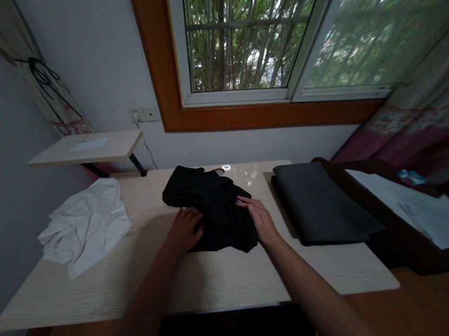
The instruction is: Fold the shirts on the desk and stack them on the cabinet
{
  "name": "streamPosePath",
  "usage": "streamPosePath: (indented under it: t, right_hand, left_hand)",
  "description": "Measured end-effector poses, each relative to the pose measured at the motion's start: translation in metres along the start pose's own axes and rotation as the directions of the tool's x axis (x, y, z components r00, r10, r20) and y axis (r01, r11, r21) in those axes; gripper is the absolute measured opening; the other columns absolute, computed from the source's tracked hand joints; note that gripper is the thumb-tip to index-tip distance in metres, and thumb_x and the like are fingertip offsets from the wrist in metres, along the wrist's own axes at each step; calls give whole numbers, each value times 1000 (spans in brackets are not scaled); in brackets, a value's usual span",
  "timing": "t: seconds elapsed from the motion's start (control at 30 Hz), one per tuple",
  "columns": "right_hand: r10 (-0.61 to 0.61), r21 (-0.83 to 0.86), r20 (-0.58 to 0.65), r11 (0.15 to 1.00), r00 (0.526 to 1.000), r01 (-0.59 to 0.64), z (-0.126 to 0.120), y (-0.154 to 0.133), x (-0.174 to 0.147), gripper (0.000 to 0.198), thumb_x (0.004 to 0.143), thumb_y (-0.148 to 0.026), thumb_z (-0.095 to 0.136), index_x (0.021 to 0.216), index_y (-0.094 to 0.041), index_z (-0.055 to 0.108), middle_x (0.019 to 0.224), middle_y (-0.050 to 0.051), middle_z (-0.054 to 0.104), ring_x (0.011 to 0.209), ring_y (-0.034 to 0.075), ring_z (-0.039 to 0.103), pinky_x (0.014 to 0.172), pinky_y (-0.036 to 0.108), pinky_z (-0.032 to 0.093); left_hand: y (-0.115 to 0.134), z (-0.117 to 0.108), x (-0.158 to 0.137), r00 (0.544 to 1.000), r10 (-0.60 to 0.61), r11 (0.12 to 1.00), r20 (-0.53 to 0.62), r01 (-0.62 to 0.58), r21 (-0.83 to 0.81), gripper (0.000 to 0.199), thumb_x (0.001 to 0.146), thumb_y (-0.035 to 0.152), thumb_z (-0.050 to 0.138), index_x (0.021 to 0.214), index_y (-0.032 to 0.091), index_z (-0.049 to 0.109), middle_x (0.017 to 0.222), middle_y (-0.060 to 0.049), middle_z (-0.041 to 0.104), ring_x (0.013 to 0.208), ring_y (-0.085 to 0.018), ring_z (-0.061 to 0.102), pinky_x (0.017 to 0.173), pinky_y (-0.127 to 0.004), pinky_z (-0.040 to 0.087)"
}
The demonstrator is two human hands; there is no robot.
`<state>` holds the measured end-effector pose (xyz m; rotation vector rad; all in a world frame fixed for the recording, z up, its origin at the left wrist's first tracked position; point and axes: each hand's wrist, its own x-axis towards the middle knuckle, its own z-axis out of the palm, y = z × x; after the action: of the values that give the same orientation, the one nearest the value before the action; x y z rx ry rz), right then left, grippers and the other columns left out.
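Observation:
A crumpled black cloth, perhaps a garment, lies bunched on the pale wooden table in front of me. My left hand rests on its near left side, fingers and thumb apart on the fabric. On the right side of the cloth lies my right hand, its fingers stretched out over the edge; its thumb is hard to make out. Neither hand shows fabric pinched between its fingers.
A rumpled white cloth lies at the table's left. At the right is a dark grey folded item. A small raised shelf stands at the back left. Beyond the table's right side, a white sheet covers part of a dark surface.

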<state>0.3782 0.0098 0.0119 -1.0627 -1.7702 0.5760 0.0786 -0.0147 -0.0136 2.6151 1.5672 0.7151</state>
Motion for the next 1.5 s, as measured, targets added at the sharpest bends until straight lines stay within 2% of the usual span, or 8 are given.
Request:
streamPosePath:
  t: [0.23, 0.87, 1.23, 1.5]
  right_hand:
    - [11, -38, 69, 999, 998, -9, 5, 13, 3, 39, 104, -43, 41, 108, -27, 77, 127, 6, 71, 119, 26, 61, 106, 50, 44]
    - [27, -48, 101, 999, 995, -23, 4, 11, 4, 38, 104, -44, 43, 105, -27, 78, 121, 7, 73, 115, 27, 63, 104, 51, 47]
    - [-68, -115, 214, 989, 974, 94, 7, 8, 0, 38, 105, -41, 42, 112, -27, 76, 121, 7, 73, 114, 27, 63, 104, 51, 48]
    - [-94, -158, 271, 977, 958, 140, 7, 5, -1, 38, 105, -41, 42, 116, -26, 75, 124, 7, 72, 114, 28, 63, 102, 50, 49]
  left_hand:
    - [0, 0, 2, 1000, -5, 1000, 0, 5, -7, 35, 89, 26, 62, 122, 19, 69, 134, -12, 66, 132, -31, 52, 120, -61, 32]
    - [7, -9, 3, 1000, -17, 1000, 11, 17, -17, 32, 87, 25, 63, 117, 19, 71, 130, -13, 67, 126, -31, 56, 119, -63, 32]
    - [9, -12, 3, 1000, -7, 1000, 12, 7, -21, 40, 87, 25, 62, 126, 17, 65, 132, -14, 65, 130, -33, 53, 120, -62, 31]
    - [7, -13, 3, 1000, 4, 1000, 14, -4, -16, 42, 87, 27, 61, 127, 16, 61, 133, -15, 64, 130, -33, 53, 121, -59, 31]
